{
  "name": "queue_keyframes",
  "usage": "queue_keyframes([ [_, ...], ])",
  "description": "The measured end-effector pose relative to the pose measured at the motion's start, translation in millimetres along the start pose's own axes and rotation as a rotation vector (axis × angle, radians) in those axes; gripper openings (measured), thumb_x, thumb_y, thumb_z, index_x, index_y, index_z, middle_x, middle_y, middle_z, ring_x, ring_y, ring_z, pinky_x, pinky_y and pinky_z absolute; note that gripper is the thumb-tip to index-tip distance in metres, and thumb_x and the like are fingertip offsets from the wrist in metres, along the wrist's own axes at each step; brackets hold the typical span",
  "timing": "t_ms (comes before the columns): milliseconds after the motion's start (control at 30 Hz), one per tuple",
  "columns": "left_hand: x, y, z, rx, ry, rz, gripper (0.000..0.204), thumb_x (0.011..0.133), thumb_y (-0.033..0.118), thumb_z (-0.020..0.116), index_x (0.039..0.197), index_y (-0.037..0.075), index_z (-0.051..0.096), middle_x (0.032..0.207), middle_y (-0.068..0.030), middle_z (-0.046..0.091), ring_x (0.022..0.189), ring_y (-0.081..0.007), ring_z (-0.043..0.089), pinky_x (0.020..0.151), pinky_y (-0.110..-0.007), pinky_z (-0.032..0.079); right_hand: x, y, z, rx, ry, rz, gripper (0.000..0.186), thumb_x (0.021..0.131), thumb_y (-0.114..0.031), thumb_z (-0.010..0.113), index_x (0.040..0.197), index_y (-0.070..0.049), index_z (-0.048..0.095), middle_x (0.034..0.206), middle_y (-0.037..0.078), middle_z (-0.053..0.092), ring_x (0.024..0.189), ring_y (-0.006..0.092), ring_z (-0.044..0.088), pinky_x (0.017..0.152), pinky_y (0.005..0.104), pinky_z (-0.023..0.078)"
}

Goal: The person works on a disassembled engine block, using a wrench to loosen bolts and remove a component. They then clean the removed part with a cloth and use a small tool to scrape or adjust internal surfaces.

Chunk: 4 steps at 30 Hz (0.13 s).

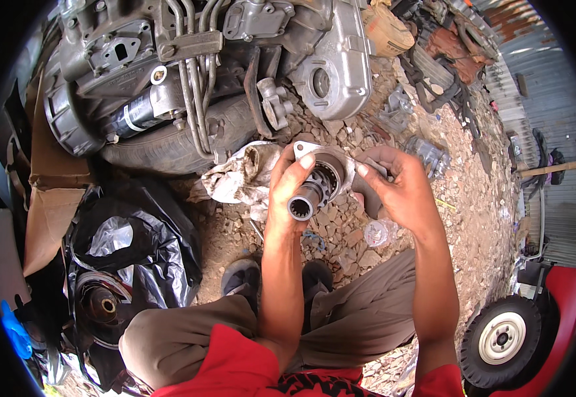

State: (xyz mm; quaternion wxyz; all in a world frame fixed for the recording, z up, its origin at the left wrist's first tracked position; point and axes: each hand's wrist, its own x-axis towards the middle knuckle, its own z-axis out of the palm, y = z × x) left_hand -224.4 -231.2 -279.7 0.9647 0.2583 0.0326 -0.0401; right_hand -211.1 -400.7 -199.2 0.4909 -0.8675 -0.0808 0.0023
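Note:
My left hand [284,185] grips a flanged metal housing [328,161] in front of my knees, thumb on its near side. A hollow shaft [304,198] with internal splines points out of it toward me, with a toothed bearing ring around it. My right hand [404,185] is at the housing's right edge, thumb and fingers pinched on a thin grey-brown flat piece [369,198]. That piece hangs beside the housing, and its kind is unclear. Part of the housing is covered by my left hand.
A large engine [202,66] leans on a tyre [162,152] ahead. A dirty white rag [238,175] lies behind my left hand. Black plastic bag [162,231] and cardboard [56,218] are left, a wheel [501,337] on a red body right. A clear plastic cup [378,233] sits on rubble.

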Motion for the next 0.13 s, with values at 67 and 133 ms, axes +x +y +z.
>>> queue_keyframes([
  [67,0.2,2.4,-1.0,0.077,-0.041,0.008,0.046,0.09,0.034,0.062,0.118,-0.002,0.053,0.103,-0.0172,0.067,0.088,-0.0259,0.071,0.077,-0.037,0.062,1.1,-3.9,-0.9,-0.043,-0.043,0.104,0.016,0.09,-0.012,0.074,0.096,0.002,0.069,0.08,0.006,0.069,0.073,0.0101,0.06,0.066,0.0275,0.047],
  [133,-0.6,4.5,-0.9,0.157,-0.08,0.014,0.048,0.09,0.034,0.063,0.119,-0.003,0.053,0.103,-0.0176,0.067,0.089,-0.027,0.071,0.078,-0.039,0.062,1.4,-8.4,-0.9,-0.062,-0.065,0.156,0.016,0.09,-0.012,0.074,0.097,0.002,0.069,0.082,0.006,0.07,0.074,0.0106,0.061,0.068,0.0278,0.048],
])
